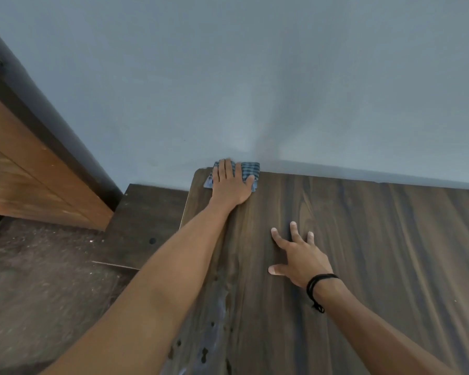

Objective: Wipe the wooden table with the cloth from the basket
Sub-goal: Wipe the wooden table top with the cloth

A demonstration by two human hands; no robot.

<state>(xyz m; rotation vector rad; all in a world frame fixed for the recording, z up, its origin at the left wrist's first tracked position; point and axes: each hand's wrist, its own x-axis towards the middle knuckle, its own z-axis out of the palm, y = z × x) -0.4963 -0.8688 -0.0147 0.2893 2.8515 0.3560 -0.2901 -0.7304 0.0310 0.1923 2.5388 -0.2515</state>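
1. We press the folded blue checked cloth (249, 171) under our flat left hand (229, 182), fingers extended together, at the far left corner of the dark wood-grain table (363, 239) by the wall.
2. Most of the tabletop looks unwiped, we judge.
3. Our right hand (298, 255) rests splayed, holding nothing.
4. No basket shows; nothing blocks the way.

Blue-grey checked cloth (248, 170), dark-brown woodgrain table (363, 239), pale blue-grey wall (228, 77), prob. black wristband (316, 286)
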